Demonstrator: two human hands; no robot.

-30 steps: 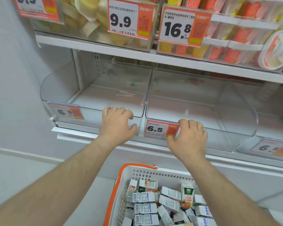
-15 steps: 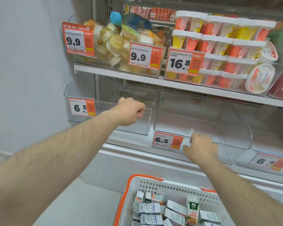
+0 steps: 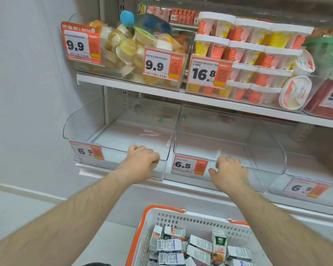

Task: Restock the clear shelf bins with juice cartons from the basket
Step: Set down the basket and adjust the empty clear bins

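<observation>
Looking down from the head view, I see my left hand gripping the left clear bin front rim, my right hand curled over the middle bin rim. Juice cartons lie in the basket below, cut off at the frame's bottom edge.

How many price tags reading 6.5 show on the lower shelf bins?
3: one on the left bin, partly cut off by its edge; one on the middle bin; one on the right bin. Others farther right may be out of frame.

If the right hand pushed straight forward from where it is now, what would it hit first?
The right hand already grips the front lip of the middle clear bin; going on, it would push that front wall. The bin looks empty, though depth is unclear.
</observation>
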